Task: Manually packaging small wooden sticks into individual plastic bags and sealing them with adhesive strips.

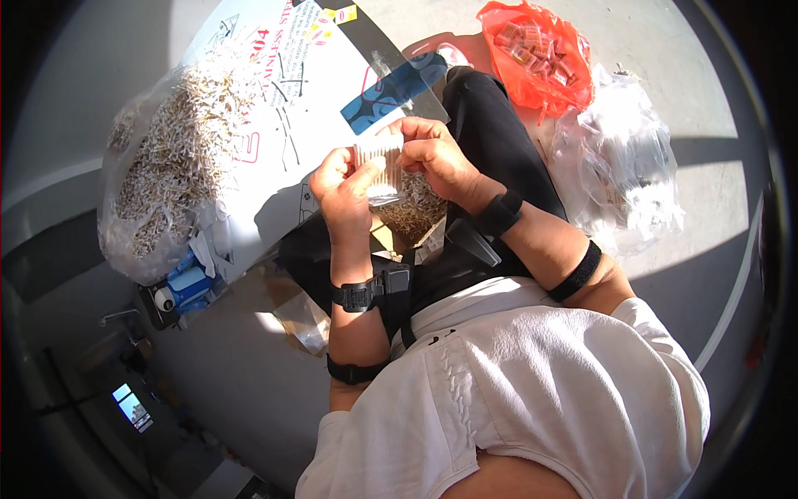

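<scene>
A small clear packet of cotton swabs (387, 181) is held up above my lap, its swabs lying side by side. My left hand (342, 190) grips its left side, thumb across the front. At the packet's upper right edge, the fingers of my right hand (440, 158) are bent and pinched on it. Just beneath, an open cardboard box (402, 239) between my legs contains many loose cotton swabs (416, 208). To the left, a large clear plastic bag (112, 195) full of loose swabs (179, 141) leans on the table.
A white printed sheet covers the table (291, 125), with a blue patterned strip (395, 93) near its right edge. At the upper right, a red plastic bag (496, 25) holds small packets. Beside it sits a clear bag (619, 158) with white contents. A blue bottle (189, 287) lies lower left.
</scene>
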Demonstrator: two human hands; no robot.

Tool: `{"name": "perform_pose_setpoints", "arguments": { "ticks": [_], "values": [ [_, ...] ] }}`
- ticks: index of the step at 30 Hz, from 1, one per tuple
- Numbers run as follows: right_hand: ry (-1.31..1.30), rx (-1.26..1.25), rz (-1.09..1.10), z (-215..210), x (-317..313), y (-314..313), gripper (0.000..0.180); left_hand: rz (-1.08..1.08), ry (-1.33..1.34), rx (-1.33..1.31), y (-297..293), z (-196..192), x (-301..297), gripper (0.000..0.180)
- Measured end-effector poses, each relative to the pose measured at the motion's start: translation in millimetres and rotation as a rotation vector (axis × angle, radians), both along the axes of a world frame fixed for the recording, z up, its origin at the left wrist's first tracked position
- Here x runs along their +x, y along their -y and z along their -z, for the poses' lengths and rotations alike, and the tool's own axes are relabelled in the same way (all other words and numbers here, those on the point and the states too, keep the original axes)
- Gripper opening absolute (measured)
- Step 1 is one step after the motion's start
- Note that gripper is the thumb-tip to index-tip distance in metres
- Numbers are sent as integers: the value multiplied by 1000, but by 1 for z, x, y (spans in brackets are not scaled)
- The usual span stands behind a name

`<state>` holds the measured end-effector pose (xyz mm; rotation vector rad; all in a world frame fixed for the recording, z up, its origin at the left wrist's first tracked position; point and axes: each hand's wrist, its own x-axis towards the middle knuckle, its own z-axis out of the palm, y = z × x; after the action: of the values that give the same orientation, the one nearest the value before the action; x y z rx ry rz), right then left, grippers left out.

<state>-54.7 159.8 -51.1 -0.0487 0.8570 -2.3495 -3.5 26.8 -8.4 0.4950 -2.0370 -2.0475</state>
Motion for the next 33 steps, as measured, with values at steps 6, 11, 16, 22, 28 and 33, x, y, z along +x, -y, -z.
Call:
{"name": "perform_pose_setpoints", "arguments": {
  "ticks": [6,11,16,22,28,33],
  "values": [
    [37,115,59,-12,5,3,10,7,-37,-6,-1,7,2,8],
    [-27,13,46,-3,4,2,9,4,-49,-20,-5,5,1,10],
    [7,20,69,-3,5,5,11,-12,-58,-8,-4,6,1,12],
    [27,-5,114,-6,8,9,10,-17,-83,41,-5,13,6,23],
    [24,28,133,-9,7,11,12,-12,-93,45,-7,10,5,24],
    [16,3,124,-10,8,9,13,-26,-94,54,-14,5,4,23]
  ]
}}
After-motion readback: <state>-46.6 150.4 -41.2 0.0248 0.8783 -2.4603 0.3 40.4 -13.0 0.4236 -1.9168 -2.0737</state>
